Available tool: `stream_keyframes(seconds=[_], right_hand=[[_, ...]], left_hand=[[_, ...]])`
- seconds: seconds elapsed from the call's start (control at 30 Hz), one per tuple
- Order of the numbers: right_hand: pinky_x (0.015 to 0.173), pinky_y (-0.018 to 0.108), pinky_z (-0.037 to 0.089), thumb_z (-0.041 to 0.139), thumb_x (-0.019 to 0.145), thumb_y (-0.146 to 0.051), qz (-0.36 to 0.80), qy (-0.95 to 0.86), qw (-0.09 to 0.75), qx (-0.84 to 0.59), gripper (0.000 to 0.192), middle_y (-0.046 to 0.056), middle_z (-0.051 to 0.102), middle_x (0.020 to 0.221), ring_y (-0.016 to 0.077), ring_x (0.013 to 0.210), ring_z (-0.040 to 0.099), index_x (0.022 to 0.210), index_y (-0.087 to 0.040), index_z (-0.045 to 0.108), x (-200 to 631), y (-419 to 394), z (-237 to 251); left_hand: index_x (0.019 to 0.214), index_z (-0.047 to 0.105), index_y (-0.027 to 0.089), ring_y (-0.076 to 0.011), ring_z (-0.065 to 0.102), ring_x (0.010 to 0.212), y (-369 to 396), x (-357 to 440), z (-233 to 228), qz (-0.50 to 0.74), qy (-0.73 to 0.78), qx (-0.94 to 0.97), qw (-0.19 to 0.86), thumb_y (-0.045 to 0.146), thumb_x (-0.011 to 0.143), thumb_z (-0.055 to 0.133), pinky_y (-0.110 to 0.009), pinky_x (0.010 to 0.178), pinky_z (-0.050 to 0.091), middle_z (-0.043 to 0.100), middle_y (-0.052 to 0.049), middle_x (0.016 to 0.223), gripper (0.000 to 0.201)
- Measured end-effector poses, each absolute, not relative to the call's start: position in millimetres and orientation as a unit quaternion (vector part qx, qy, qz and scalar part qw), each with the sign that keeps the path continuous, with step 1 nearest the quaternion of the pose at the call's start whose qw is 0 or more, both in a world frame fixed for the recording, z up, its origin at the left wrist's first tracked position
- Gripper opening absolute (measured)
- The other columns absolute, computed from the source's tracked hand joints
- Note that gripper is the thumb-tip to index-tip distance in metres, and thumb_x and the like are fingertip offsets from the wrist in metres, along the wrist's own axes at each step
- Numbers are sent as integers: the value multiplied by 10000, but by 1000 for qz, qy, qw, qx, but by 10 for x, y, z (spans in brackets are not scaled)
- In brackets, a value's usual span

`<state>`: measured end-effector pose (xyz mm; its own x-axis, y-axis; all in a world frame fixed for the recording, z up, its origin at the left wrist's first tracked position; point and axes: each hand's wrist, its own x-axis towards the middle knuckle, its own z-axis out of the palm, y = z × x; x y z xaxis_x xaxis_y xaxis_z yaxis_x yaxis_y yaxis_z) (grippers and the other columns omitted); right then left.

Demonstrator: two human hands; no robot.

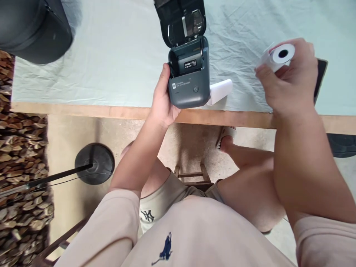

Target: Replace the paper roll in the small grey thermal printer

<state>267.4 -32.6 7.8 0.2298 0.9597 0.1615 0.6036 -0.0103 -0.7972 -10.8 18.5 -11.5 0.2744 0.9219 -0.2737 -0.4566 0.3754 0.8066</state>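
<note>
My left hand (162, 98) is wrapped around the left side of a small dark grey label printer (189, 72) at the top centre of the frame, thumb along its edge, holding it at the near edge of the table (111, 111); whether its base rests on the pale green cloth (116, 52) I cannot tell. The printer's lid (182, 20) is flipped open away from me and its top is cut off by the frame edge; the paper bay is empty, with a small label inside whose print is too small to read. My right hand (289, 79) at the upper right grips a white paper roll (280, 55) between fingers and thumb, hollow core facing me; most of the roll's body is hidden behind my fingers. A second white roll (219, 92) lies on the cloth just right of the printer, partly hidden by it. Behind my right hand a dark flat thing (321, 79) peeks out, mostly covered, so I cannot say what it is. A dark rounded object (33, 29) in the upper left is cut off by the frame. Below the table I see a round black stand base (94, 163) and stacked wood (19, 178) at the left.
</note>
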Motion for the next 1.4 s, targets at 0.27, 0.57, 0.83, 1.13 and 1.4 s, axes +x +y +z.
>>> stream_keyframes(seconds=[0.27, 0.57, 0.83, 1.13, 1.4], right_hand=[[1306, 671, 556, 791, 885, -212, 53, -622, 169, -763, 736, 102, 782, 1552, 411, 1457, 729, 1598, -319, 643, 2633, -335, 141], [1070, 618, 618, 867, 876, -325, 199, -629, 282, -696, 380, 173, 687, 1433, 443, 1277, 718, 1241, -284, 769, 1886, -390, -32], [973, 488, 628, 833, 881, -250, 312, -533, 425, -662, 226, 23, 712, 958, 234, 863, 622, 1082, -331, 773, 1995, -251, -93], [915, 414, 727, 850, 655, -207, 525, -276, 610, -525, 686, -81, 785, 967, 186, 834, 813, 1281, -402, 648, 2002, -198, -193], [851, 461, 716, 727, 561, -304, 592, -230, 549, -544, 549, 9, 771, 974, 261, 835, 825, 1106, -328, 659, 2009, -198, 94]], left_hand=[[1119, 853, 365, -329, 788, 1530, 162, -105, -128, 468, 384, 329, 725, 693, 1085, 679, -463, 1247, 727, 929, -39, 1266, 373], [1345, 796, 372, -336, 710, 1627, 299, -206, -286, 405, 420, 454, 673, 894, 1026, 492, -507, 1327, 662, 898, -58, 1432, 683], [1235, 815, 324, -349, 724, 1611, 263, -203, -292, 414, 415, 453, 672, 965, 1049, 390, -525, 1310, 678, 917, -103, 1297, 792], [1352, 791, 337, -340, 724, 1617, 295, -223, -344, 408, 413, 475, 661, 979, 1030, 405, -524, 1356, 637, 915, -109, 1295, 816], [1240, 798, 381, -363, 702, 1629, 307, -218, -344, 412, 421, 461, 663, 939, 955, 534, -576, 1398, 592, 928, -86, 1265, 680]])
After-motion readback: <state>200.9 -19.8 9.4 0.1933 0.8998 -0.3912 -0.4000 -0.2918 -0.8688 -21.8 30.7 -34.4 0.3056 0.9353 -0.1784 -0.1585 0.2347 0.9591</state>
